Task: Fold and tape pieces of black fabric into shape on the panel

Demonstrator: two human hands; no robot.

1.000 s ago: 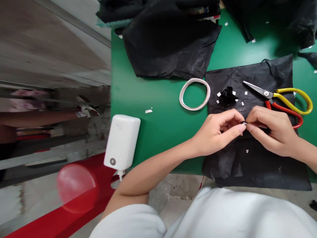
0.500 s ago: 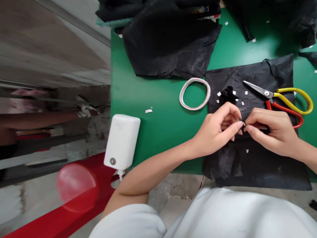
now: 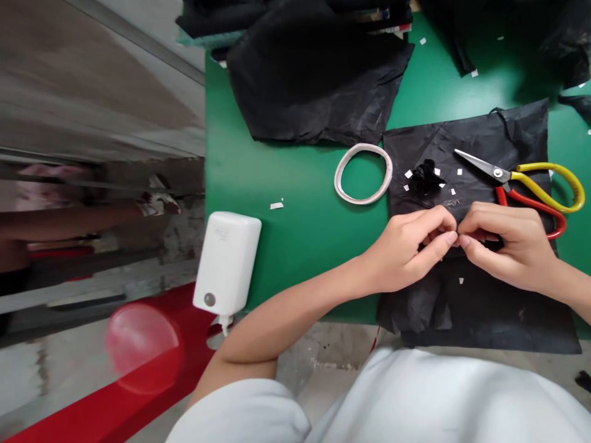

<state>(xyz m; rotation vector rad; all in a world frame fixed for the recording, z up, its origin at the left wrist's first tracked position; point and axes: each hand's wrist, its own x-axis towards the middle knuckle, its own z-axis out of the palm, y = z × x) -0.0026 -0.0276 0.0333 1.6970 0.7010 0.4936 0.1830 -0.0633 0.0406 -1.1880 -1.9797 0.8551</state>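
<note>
Fingertips meeting, my left hand (image 3: 418,246) and my right hand (image 3: 505,243) are each closed in a pinch over the black cloth (image 3: 489,307). Whatever lies between the fingers is hidden. Just beyond my left hand, a crumpled black piece (image 3: 427,178) rests on the cloth among several small white squares (image 3: 459,172). Scissors (image 3: 501,175) with one yellow and one red handle lie behind my right hand, blades partly apart. A thin roll of white tape (image 3: 340,191) sits left of the crumpled piece, at the cloth's edge.
A white power bank (image 3: 231,258) with a cable stands at the green table's (image 3: 300,258) left edge. More black cloth (image 3: 318,92) lies at the back, and a red stool (image 3: 157,394) is at lower left. Another person's arm (image 3: 78,224) shows at far left.
My left fingers have curled in and moved slightly right against my right fingertips. The small white piece that showed between the fingertips is now hidden. The other person's hand at far left has shifted.
</note>
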